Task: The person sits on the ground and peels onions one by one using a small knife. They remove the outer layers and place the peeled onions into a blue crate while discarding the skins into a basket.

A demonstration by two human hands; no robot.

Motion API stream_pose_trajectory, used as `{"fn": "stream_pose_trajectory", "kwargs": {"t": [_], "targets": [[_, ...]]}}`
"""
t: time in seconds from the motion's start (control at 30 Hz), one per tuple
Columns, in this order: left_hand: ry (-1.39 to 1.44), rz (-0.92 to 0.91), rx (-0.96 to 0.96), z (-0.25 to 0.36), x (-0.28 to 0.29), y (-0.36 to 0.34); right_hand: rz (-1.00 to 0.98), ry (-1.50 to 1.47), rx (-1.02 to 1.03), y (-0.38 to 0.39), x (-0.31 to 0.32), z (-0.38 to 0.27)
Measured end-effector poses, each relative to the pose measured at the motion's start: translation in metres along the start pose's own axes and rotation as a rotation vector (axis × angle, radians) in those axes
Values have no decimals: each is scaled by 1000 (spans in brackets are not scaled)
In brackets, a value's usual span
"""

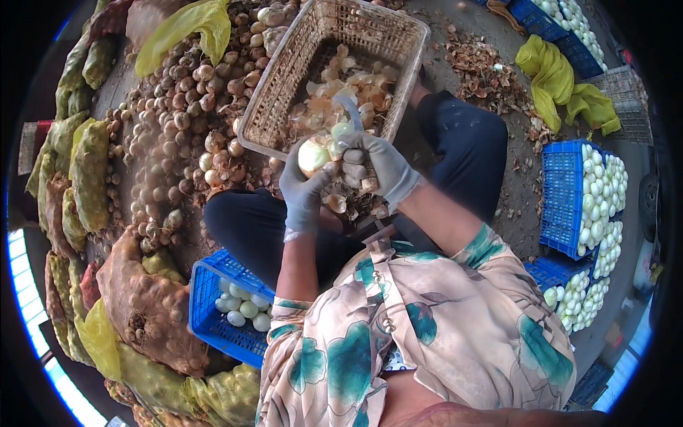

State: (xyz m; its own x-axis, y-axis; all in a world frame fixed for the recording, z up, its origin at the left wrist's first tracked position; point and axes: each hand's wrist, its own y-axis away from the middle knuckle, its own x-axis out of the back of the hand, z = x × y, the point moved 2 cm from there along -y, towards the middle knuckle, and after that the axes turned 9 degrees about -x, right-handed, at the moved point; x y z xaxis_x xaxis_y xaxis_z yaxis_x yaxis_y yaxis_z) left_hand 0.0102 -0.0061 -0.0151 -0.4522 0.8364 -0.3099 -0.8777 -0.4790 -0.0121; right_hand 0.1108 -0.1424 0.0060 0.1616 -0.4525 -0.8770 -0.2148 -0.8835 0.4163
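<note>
My gloved left hand [302, 185] holds a partly peeled onion [314, 155] with pale flesh and some brown skin. My gloved right hand [370, 164] is closed on a knife with a curved grey blade [348, 104] and a wooden handle [368, 183], close against the onion. Both hands are just below a grimy pale plastic crate [257, 121] that holds loose onion skins [320, 92].
Piles of unpeeled onions [178, 128] and net sacks [92, 178] lie left. Blue crates of peeled onions stand at lower left [206, 299] and right [558, 192]. Skins [477, 71] and yellow nets [544, 82] lie upper right. My bent legs [462, 164] flank the hands.
</note>
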Motion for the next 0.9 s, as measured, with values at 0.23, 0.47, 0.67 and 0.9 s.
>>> {"fn": "stream_pose_trajectory", "kwargs": {"t": [0.23, 0.47, 0.67, 0.9], "targets": [[531, 66, 36, -22, 10, -4, -46, -29, 126, 25, 20, -23], [753, 225, 74, -22, 20, 0, 918, 1200, 35, 38, 24, -59], [470, 55, -39, 10, 13, -3, 611, 1434, 261, 42, -12, -39], [275, 88, -5, 9, 19, -3, 290, 1872, 465, 46, -44, -27]]}}
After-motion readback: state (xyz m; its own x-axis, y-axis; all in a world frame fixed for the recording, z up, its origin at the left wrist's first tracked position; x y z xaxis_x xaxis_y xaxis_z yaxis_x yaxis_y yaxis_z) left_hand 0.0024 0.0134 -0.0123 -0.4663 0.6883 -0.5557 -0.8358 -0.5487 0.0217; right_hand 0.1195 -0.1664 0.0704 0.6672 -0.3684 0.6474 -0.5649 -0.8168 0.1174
